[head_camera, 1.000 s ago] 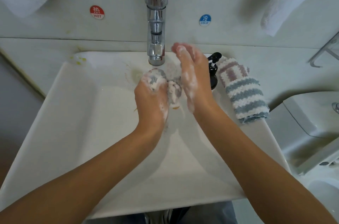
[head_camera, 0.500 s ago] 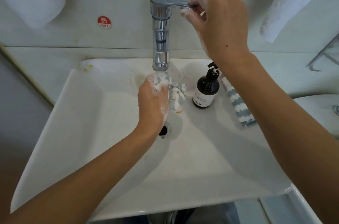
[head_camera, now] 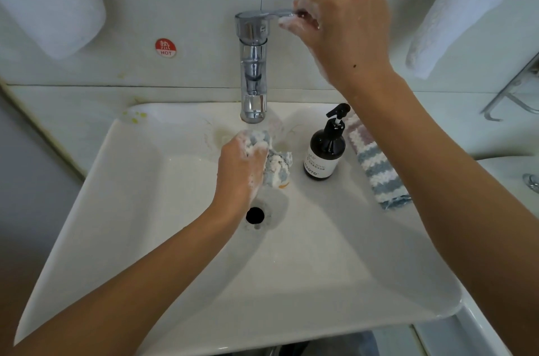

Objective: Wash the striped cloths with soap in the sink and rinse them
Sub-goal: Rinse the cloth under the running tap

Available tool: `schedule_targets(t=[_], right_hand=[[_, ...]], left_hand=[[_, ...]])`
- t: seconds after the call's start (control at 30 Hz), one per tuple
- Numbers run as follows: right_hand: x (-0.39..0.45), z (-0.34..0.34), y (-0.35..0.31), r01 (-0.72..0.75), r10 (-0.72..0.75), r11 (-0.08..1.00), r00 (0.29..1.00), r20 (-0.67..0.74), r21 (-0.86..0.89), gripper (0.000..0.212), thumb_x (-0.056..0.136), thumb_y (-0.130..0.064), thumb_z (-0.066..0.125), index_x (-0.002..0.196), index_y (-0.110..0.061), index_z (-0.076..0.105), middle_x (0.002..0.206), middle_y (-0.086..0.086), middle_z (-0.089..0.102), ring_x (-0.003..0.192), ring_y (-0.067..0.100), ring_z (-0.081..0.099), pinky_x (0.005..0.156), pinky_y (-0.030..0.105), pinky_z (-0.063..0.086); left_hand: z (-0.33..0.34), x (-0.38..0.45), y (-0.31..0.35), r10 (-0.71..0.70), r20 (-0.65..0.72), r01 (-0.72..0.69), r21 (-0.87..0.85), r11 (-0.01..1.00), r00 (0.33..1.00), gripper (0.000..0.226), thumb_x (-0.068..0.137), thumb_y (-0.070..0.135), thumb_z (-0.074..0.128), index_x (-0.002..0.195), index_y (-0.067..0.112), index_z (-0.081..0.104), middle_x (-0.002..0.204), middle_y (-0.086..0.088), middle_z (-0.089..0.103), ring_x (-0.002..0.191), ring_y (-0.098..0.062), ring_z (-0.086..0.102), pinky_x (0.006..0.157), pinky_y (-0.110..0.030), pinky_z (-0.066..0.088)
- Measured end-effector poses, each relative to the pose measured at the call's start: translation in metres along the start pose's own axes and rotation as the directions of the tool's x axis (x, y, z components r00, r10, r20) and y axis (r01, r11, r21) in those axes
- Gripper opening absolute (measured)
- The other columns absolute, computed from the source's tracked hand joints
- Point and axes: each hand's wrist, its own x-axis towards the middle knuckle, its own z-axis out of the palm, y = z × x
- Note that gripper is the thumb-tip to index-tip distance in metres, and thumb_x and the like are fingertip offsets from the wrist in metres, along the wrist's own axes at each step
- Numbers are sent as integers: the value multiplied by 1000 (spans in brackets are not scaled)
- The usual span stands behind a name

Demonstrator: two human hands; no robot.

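Note:
My left hand (head_camera: pixel 242 169), covered in suds, grips a bunched, soapy blue-and-white striped cloth (head_camera: pixel 277 164) just below the spout of the chrome faucet (head_camera: pixel 253 69), above the white sink (head_camera: pixel 145 209). My right hand (head_camera: pixel 341 31), also foamy, is raised and its fingers curl round the end of the faucet lever (head_camera: pixel 268 15). A second striped cloth (head_camera: pixel 376 163), folded, lies on the sink's right side, partly behind my right forearm. I cannot tell whether water is running.
A dark pump bottle of soap (head_camera: pixel 325 151) stands between the held cloth and the folded one. The drain hole (head_camera: pixel 255 215) lies under my left wrist. White towels (head_camera: pixel 478 5) hang at upper right and upper left. A red HOT sticker (head_camera: pixel 165 48) marks the wall.
My right hand left the cloth, rose to the faucet lever and now holds it. My left hand keeps the soapy cloth under the spout.

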Motion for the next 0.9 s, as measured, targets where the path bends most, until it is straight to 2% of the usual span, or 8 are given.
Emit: schedule_targets(t=[0.2, 0.37, 0.47, 0.53, 0.63, 0.73, 0.83, 0.9], right_hand=[[15, -5, 1, -6, 13, 998, 994, 106, -61, 53, 93, -60, 43, 109, -18, 72, 89, 5, 73, 79, 23, 64, 75, 37, 49], [18, -7, -3, -19, 23, 999, 991, 135, -36, 52, 92, -59, 45, 108, -18, 72, 91, 5, 73, 81, 23, 63, 77, 37, 49], [11, -6, -8, -144, 134, 988, 981, 143, 62, 40, 93, -50, 54, 113, -19, 71, 94, 1, 74, 83, 18, 66, 81, 35, 53], [-9, -5, -21, -291, 273, 882, 957, 102, 371, 33, 93, -32, 63, 122, -16, 65, 92, -4, 73, 78, 10, 68, 80, 28, 56], [-62, 1, -46, -433, 462, 483, 864, 199, 761, 36, 91, -10, 62, 125, -17, 54, 85, -2, 70, 75, 12, 68, 73, 27, 56], [-110, 20, -72, -658, 491, 253, 719, 492, 709, 23, 94, -10, 56, 113, -24, 54, 95, -2, 69, 86, 10, 67, 82, 29, 55], [-128, 38, -82, -809, 376, 222, 586, 718, 544, 23, 101, -26, 48, 117, -17, 61, 103, -11, 64, 103, 9, 61, 96, 31, 49], [-135, 46, -87, -848, 330, 221, 529, 782, 481, 28, 103, -34, 41, 117, -20, 61, 105, -9, 63, 104, 11, 60, 93, 29, 48]], left_hand=[[0, -2, 1, -124, 19, 125, -78, 989, 992, 9, 95, 15, 56, 86, 14, 55, 73, 3, 52, 60, -11, 50, 46, -17, 38], [2, -1, 4, -193, -8, 193, -10, 981, 981, 19, 95, 19, 54, 76, 18, 55, 60, 1, 48, 46, -10, 45, 35, -15, 33], [1, -3, 6, -175, 15, 175, -21, 984, 984, 23, 98, 19, 52, 75, 21, 50, 64, 4, 46, 50, -5, 44, 35, -14, 35], [0, -5, 8, -190, -3, 190, 11, 982, 982, 22, 99, 28, 52, 78, 26, 50, 68, 8, 50, 57, -3, 47, 45, -15, 40], [0, -1, 4, -182, -51, 181, -23, 983, 982, 28, 98, 36, 53, 73, 24, 53, 64, 7, 53, 59, -11, 53, 56, -23, 43], [0, 1, 1, -185, -63, 182, -54, 982, 981, 24, 95, 31, 56, 76, 17, 59, 66, 3, 60, 62, -13, 61, 58, -25, 49], [-1, 4, -5, -172, -99, 169, -35, 985, 980, 22, 94, 29, 56, 78, 16, 64, 75, -1, 68, 72, -20, 66, 66, -33, 53], [-3, 6, -6, -194, -161, 186, -61, 981, 968, 26, 96, 28, 53, 72, 19, 59, 72, 1, 64, 70, -18, 62, 64, -31, 49]])
